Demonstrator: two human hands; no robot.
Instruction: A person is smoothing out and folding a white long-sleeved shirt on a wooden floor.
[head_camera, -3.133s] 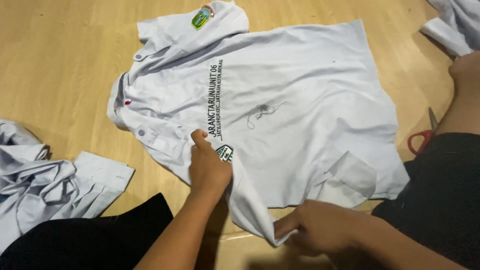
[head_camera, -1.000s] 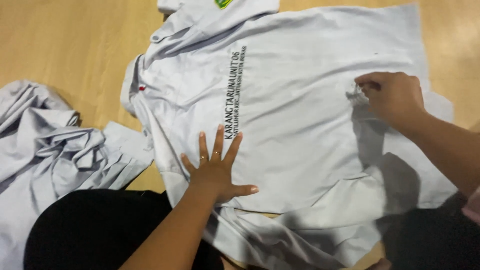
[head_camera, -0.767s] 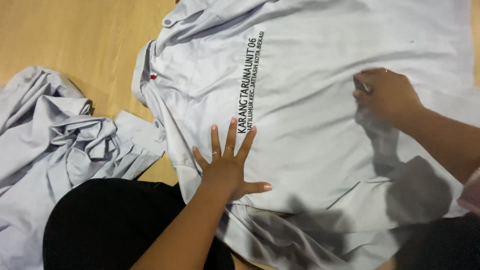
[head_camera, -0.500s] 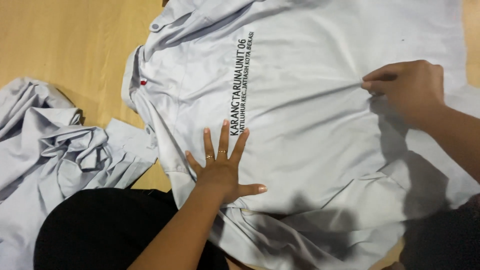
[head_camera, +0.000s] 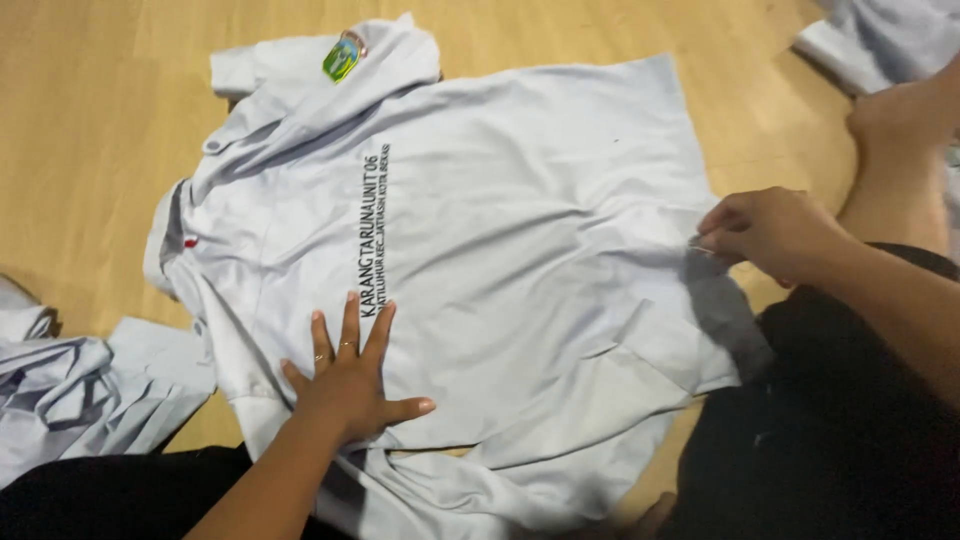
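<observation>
- Fingers (head_camera: 350, 330) of the left hand (head_camera: 345, 385) are spread wide and pressed flat on the near left part of a white shirt (head_camera: 500, 250), holding nothing, only pinning the cloth down.
- Fingers (head_camera: 722, 222) of the right hand (head_camera: 775, 232) are pinched together on a small fold of the shirt's right edge, drawing the cloth taut.
- Dark clothing of the person's lap (head_camera: 830, 440) shows at the bottom right and bottom left, overlapping the shirt's near hem.
- White shirt lies open and mostly flat on the floor (head_camera: 90, 130), filling the middle of the view, with black printed lettering running down its centre and a small red mark near the collar at its left.
- By my reading, the main panel is largely smoothed; the near hem is still rumpled and the far sleeve (head_camera: 320, 70), with a green and yellow patch (head_camera: 342, 58), is still bunched, so no fold looks made yet.
- Crumpled white garments (head_camera: 80, 390) sit near the left edge of the floor.
- More white cloth (head_camera: 880, 40) lies at the far right corner, beside a bare foot (head_camera: 895, 120).
- Floor is pale, warm-toned wood; no walls or furniture show.
</observation>
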